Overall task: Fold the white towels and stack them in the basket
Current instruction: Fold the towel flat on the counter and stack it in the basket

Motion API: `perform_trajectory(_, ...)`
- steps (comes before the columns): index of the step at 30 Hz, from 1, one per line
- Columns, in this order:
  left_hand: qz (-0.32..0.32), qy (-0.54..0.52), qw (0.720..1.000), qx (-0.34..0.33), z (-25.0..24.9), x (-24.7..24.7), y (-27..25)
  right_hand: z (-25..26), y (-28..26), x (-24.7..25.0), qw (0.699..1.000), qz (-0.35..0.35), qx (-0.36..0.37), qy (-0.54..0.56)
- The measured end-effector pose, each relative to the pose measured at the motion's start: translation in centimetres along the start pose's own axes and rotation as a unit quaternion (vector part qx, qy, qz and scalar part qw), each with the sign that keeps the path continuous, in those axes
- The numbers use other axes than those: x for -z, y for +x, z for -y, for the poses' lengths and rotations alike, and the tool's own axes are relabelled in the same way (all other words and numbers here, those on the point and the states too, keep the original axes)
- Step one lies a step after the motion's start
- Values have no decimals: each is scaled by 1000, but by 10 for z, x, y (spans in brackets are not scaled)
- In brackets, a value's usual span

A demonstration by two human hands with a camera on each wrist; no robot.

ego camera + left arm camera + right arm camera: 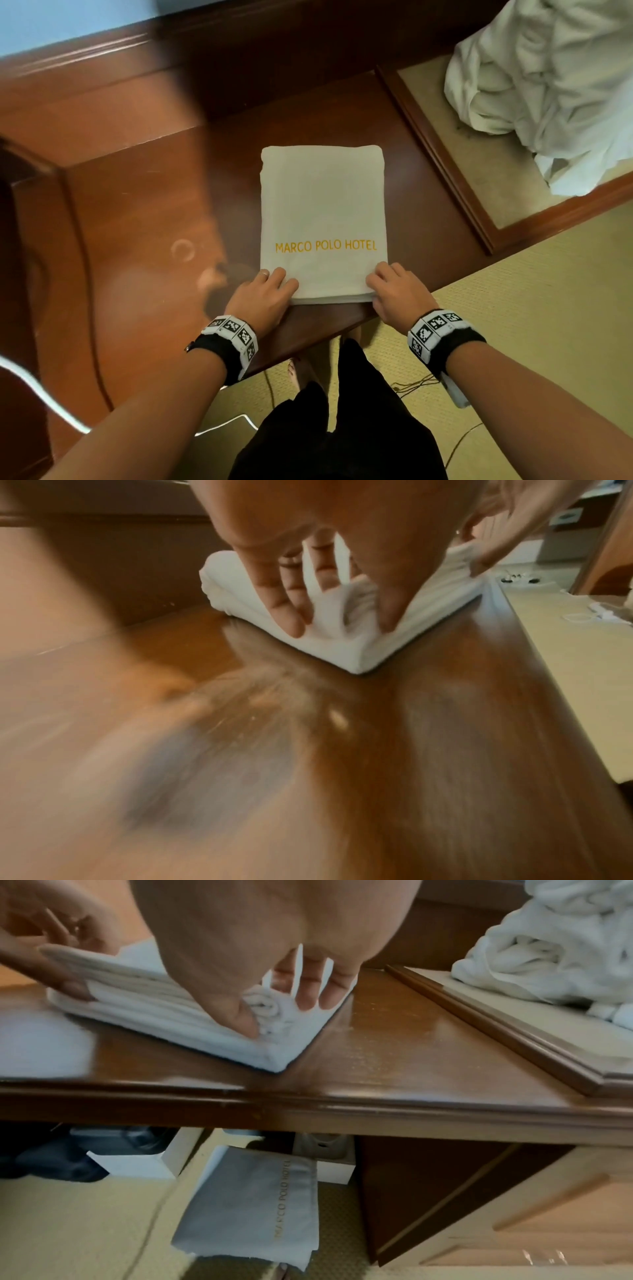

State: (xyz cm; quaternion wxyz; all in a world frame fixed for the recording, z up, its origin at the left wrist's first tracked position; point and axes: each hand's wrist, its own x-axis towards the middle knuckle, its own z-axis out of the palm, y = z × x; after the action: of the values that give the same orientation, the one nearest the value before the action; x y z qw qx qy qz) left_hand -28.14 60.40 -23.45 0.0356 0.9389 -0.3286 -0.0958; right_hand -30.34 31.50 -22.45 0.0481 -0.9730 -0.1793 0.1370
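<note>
A folded white towel [322, 205] with gold "MARCO POLO HOTEL" lettering lies flat on the brown wooden desk [137, 222], its near edge close to the desk's front edge. My left hand [274, 284] pinches the towel's near-left corner, fingers on top and thumb against the layered edge; the left wrist view shows the towel [349, 653] bunching between them [342, 623]. At the near-right corner my right hand [387, 284] grips the same way, thumb pressed into the folded layers [143, 1010] and fingers on top [277, 1012]. No basket is in view.
A heap of unfolded white towels [548, 85] [555, 955] sits on a wood-framed pad [479, 192] at the desk's right. Beige carpet [531, 308] with cables [226, 425] lies below. Under the desk hangs a grey cloth bag [253, 1204] by a white box [137, 1164].
</note>
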Motion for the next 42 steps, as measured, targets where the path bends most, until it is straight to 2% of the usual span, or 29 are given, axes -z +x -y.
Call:
perform_trajectory(2, 11, -27, 999, 13, 1, 8, 7, 1, 4, 5, 1000, -4, 20, -18)
perform_trajectory(4, 17, -58, 995, 77, 5, 19, 16, 1, 5, 11, 1000, -3, 22, -6)
perform_trajectory(6, 5, -127, 977, 173, 14, 29, 27, -2, 12, 18, 997, -6, -46, 69)
perform_trajectory(9, -46, -260, 909, 323, 29, 31, 44, -12, 34, 26, 955, -50, -190, 222)
perform_trajectory(11, -23, -322, 861, 393, 33, 28, 55, -14, 49, 27, 921, -50, -268, 280)
perform_trajectory(13, 8, -381, 825, 418, 34, 24, 63, -11, 60, 25, 889, -37, -320, 324)
perform_trajectory(15, 29, -414, 802, 430, 33, 17, 67, -8, 67, 23, 864, -32, -353, 358)
perform_trajectory(19, 21, -456, 771, 444, 29, 10, 67, -8, 74, 18, 841, -16, -391, 374)
perform_trajectory(23, 5, -481, 762, 433, 21, 11, 67, -10, 75, 18, 825, 26, -388, 410)
perform_trajectory(27, -19, -484, 763, 428, 14, 18, 69, -4, 73, 30, 836, 34, -353, 419)
perform_trajectory(29, -39, -492, 765, 415, 8, 29, 72, -1, 73, 40, 842, 9, -343, 416)
perform_trajectory(31, -61, -501, 771, 389, 3, 48, 77, 0, 70, 56, 834, -29, -350, 425)
perform_trajectory(36, -74, -484, 815, 310, -9, 105, 99, -15, 47, 105, 829, -97, -340, 433)
perform_trajectory(42, -77, -469, 856, 204, -58, 177, 154, -70, -2, 165, 799, -204, -348, 446)
